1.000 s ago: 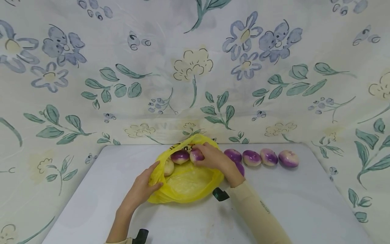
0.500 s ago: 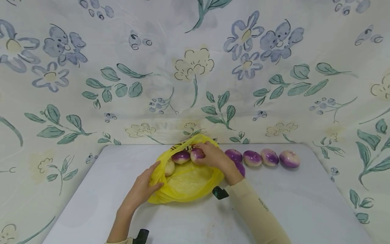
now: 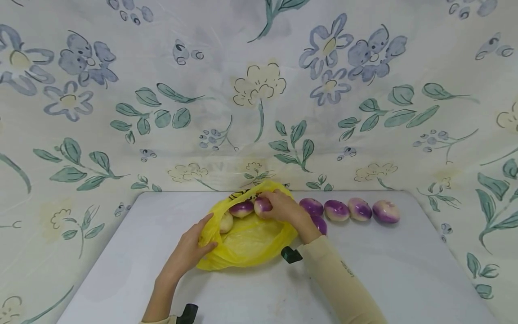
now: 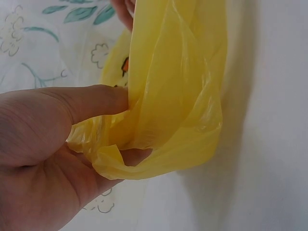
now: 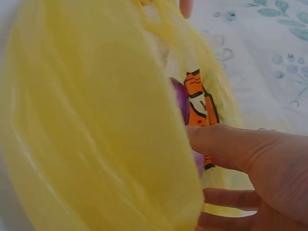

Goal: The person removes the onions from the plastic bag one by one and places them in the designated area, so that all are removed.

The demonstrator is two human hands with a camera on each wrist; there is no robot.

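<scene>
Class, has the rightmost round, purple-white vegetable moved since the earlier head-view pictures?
No; the rightmost vegetable shows no shift against the flowered white cloth.

R hand (image 3: 282, 208) grips veg (image 3: 261, 207) in ylw bag (image 3: 248, 245).

The yellow bag (image 3: 243, 258) sags a little at its far rim compared with 1 second ago, and its black print (image 3: 238, 195) shows more at the left. The head view drifts slightly, placing the row of 4 turnips (image 3: 353, 209) farther right.
</scene>
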